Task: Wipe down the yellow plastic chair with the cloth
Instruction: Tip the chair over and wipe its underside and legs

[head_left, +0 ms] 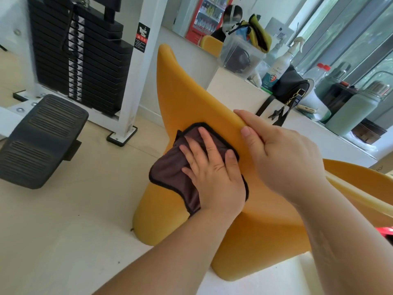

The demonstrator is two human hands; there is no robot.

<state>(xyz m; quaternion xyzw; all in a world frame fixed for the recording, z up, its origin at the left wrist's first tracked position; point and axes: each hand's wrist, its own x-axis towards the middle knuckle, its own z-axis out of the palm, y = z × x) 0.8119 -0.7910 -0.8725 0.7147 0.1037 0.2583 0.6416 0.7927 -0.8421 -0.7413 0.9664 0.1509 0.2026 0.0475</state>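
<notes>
The yellow plastic chair (187, 99) fills the middle of the view, its curved back side facing me. A brown cloth (170, 167) with a black hem lies flat against that surface. My left hand (212, 173) presses on the cloth with straight, spread fingers and covers its right part. My right hand (282, 158) grips the chair's upper edge, the fingers curled over the rim and the thumb on my side.
A weight-stack machine (85, 54) and a black footplate (38, 141) stand on the pale floor at left. A white ledge (319, 128) behind the chair carries a spray bottle (276, 69), a black bag (291, 86), a clear bin (242, 56) and a green flask (357, 107).
</notes>
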